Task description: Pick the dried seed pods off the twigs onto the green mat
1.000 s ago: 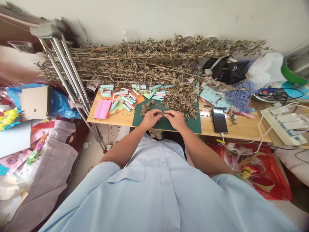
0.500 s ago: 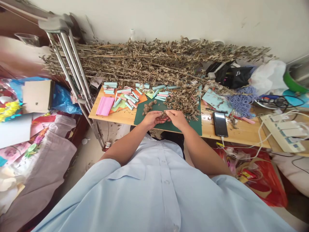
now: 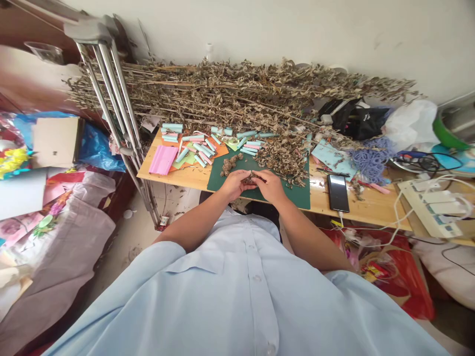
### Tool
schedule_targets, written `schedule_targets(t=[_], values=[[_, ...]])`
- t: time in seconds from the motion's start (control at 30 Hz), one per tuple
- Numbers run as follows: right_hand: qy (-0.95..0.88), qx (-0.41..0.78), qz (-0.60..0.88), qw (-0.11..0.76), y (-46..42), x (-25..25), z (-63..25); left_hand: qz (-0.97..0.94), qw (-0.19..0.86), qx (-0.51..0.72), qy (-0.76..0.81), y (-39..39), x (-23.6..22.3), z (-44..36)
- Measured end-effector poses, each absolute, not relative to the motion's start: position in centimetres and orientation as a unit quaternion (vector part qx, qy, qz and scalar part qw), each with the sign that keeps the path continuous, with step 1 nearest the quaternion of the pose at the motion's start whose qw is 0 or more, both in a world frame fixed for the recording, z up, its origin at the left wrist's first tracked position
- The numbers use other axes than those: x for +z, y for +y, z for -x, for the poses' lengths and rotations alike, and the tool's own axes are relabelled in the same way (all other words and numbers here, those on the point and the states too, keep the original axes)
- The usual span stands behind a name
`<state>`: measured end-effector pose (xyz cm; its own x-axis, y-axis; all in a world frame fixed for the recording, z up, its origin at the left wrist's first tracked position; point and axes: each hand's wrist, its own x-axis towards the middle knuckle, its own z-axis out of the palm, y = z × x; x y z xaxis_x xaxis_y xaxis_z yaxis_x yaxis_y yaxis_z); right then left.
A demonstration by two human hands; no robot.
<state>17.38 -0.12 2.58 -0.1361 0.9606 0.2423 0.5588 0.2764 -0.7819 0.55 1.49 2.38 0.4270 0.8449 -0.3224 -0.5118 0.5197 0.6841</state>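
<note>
My left hand (image 3: pixel 233 185) and my right hand (image 3: pixel 270 187) meet above a dark green cutting mat (image 3: pixel 297 199), with the fingers of both closed on a small clump of dried leaves (image 3: pixel 251 179). Just beyond my left hand lie several small brown balls of dried leaves (image 3: pixel 229 165). A loose heap of crumbled dried leaves (image 3: pixel 278 158) sits beyond my right hand. Pale blue paper rolls (image 3: pixel 196 147) lie on coloured paper sheets to the left of the mat.
Long dried leafy branches (image 3: pixel 222 94) lie along the back of the wooden table (image 3: pixel 367 207). A metal crutch (image 3: pixel 107 99) leans at its left end. A black phone (image 3: pixel 338 193), purple yarn (image 3: pixel 371 159) and a pink paper pack (image 3: pixel 163 159) lie on the table.
My hands have come closer together around the clump, and my left hand has closed further over it. The whole view has shifted slightly as my head moved.
</note>
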Motion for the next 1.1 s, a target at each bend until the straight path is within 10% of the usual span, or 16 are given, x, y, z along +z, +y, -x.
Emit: schedule_targets(t=[1.1], values=[[-0.658,0.213,0.521,0.501,-0.7,-0.3,-16.5,-0.292,0.786,0.386,0.384,1.8,2.5,0.2]])
